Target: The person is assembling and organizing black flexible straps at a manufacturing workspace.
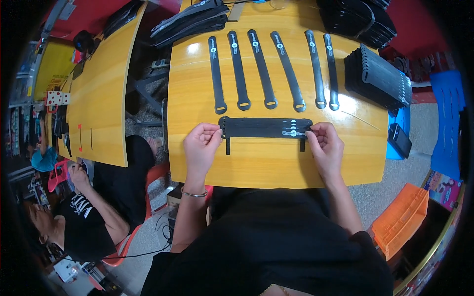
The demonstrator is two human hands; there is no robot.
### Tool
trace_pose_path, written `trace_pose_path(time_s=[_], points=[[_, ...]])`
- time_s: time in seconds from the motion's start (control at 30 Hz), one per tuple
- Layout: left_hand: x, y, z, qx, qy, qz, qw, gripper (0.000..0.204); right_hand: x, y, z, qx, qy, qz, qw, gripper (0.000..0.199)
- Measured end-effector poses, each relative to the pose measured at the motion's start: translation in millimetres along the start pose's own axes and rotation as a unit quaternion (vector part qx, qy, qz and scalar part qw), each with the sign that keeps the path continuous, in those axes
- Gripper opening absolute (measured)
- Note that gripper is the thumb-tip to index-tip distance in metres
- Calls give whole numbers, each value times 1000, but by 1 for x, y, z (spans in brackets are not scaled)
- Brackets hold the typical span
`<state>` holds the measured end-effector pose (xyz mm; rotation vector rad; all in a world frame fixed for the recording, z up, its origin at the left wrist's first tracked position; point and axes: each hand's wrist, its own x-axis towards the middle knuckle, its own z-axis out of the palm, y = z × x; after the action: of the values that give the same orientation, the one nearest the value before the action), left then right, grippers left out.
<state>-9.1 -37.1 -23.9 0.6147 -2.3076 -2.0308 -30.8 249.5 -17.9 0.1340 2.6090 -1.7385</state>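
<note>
A flat stack of black straps (256, 128) lies crosswise on the yellow table in front of me, pale printing near its right end. My left hand (201, 145) pinches the left end between thumb and fingers. At the other end, my right hand (326, 144) grips the corner the same way. Two short dark strips, a left one (228, 146) and a right one (302, 145), stick out from beneath the stack toward me. Beyond it several single black straps (261, 71) lie lengthwise in a spaced row, their slotted ends nearest me.
Bundled black straps (377, 79) are piled at the right, with more heaps (190, 22) at the back. A thin pale stick (360, 120) lies near the right edge. An orange crate (400, 221) stands lower right. A seated person (91, 222) works at another table (106, 93) on the left.
</note>
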Motion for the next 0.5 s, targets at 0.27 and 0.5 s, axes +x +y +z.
trace_pose_path(time_s=[0.27, 0.5], points=[[-1, 1, 1, 0, 5, -8, 1000, 7, -1, -2, 3, -7, 17, -5, 1000, 17], [1, -1, 1, -6, 1, 1, 1000, 7, 0, -4, 3, -32, 20, -7, 999, 18]])
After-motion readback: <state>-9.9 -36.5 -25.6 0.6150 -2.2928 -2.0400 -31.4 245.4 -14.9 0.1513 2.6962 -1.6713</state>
